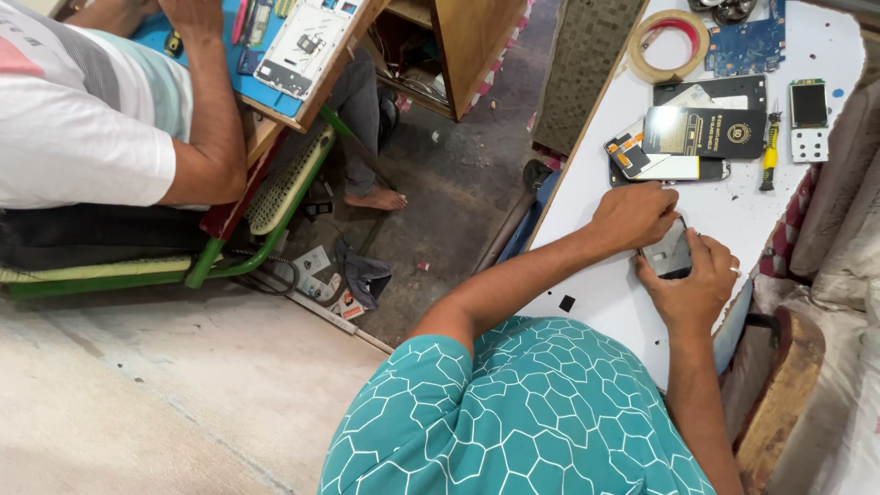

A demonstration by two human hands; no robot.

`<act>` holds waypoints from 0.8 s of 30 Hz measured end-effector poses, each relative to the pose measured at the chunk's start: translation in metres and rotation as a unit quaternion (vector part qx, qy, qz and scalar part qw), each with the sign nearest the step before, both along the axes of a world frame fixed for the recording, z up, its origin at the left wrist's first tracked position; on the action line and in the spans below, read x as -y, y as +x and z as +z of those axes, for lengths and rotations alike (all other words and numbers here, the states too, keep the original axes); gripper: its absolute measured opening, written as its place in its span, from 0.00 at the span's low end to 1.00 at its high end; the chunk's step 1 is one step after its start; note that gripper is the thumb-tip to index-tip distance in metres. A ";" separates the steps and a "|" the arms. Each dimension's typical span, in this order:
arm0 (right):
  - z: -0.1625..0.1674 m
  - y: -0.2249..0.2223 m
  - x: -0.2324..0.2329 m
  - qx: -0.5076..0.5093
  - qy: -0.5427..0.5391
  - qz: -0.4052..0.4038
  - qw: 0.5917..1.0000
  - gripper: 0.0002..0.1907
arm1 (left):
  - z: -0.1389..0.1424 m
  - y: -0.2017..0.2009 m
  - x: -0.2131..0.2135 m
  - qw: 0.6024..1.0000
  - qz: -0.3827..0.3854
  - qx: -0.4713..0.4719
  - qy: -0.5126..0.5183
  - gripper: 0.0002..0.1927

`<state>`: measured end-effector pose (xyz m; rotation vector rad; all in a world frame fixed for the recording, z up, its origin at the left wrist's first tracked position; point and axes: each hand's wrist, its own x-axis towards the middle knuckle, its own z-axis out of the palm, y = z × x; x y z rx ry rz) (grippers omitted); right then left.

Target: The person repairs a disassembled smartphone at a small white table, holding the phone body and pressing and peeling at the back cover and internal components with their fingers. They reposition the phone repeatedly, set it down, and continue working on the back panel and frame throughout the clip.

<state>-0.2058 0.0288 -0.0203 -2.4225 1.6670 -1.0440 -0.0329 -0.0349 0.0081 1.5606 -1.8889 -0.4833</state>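
Here I see a white worktable (632, 302) running up the right side of the view, and over its near part both hands meet on a small dark phone (668, 252) with a greyish screen, held just above or on the tabletop; I cannot tell which. My left hand (634, 216) comes in from the left with its fingers curled down over the phone's upper edge, and my right hand (692, 284) cups it from below, thumb and fingers wrapped round its lower end, so both hands are closed on it. To the far left a second person in a white shirt (73, 119) sits on a green-framed bench (266, 197) at a blue work mat (206, 55), well apart from me. Further up the table lies a roll of tan tape (668, 46) beside a blue circuit board (747, 41). Nearer the hands a black flat box with gold print (704, 133) rests across a stack of dark screen parts (642, 160), with a yellow-handled screwdriver (769, 156) just to its right and a small green-screened module (808, 103) beyond. A tiny black square (567, 302) lies near my left forearm.
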 end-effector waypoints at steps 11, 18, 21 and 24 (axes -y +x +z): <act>0.004 0.002 -0.001 -0.003 0.009 0.002 1.000 0.40 | -0.014 -0.003 0.009 0.998 -0.028 -0.005 -0.054 0.09; 0.005 0.003 -0.002 0.000 0.015 -0.002 1.000 0.41 | -0.014 -0.005 0.011 0.997 -0.045 0.030 -0.055 0.08; 0.005 0.003 -0.002 0.002 0.014 0.002 1.000 0.41 | -0.013 -0.001 0.008 0.998 -0.038 -0.005 -0.041 0.09; 0.007 0.003 -0.001 0.001 0.005 0.000 1.000 0.39 | -0.009 0.006 0.003 0.997 -0.049 -0.042 -0.048 0.08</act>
